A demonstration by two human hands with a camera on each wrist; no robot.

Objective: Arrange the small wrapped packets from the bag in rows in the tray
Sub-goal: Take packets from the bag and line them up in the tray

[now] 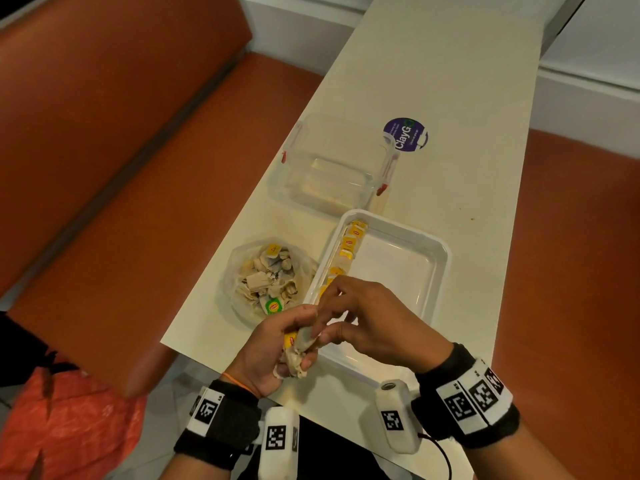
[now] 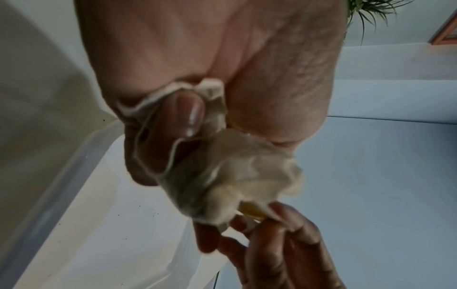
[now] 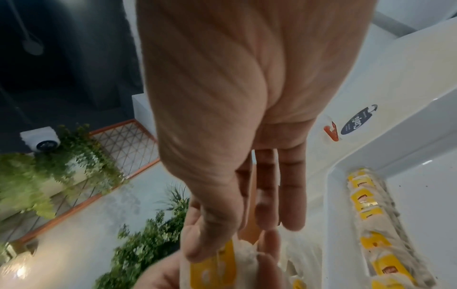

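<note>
Over the near-left corner of the tray (image 1: 408, 233), the left hand (image 1: 273, 348) is curled round a small bunch of packets (image 1: 299, 344), approx. three or four, count not sure. The right hand (image 1: 363, 317) reaches into this bunch, thumb and forefinger pinching one packet by its yellow tag; other fingers are straight.

Inside the tray, one row of packets (image 1: 346, 251) lies along the left wall, from the far corner toward the hands, tags up. The near end of the row is hidden behind the right hand. Rest of the tray floor is bare. Just left of the tray sits the bag (image 1: 239, 271), open, with many packets inside, one with a green tag. Beyond the tray stands a clear container (image 1: 332, 168), and near it a round sticker (image 1: 405, 135) on the table (image 1: 433, 81).

My judgement: task is early, approx. one row nearly done, several rows left, and the bag is far from empty.

Views differ: the left wrist view shows the bunch (image 2: 222, 176) crumpled in the palm, w/ strings over a finger, which the head view does not show. The right wrist view shows the pinch on the tag (image 3: 212, 269) and the row (image 3: 371, 224) close, packets overlapping. Only the head view shows the bag.
</note>
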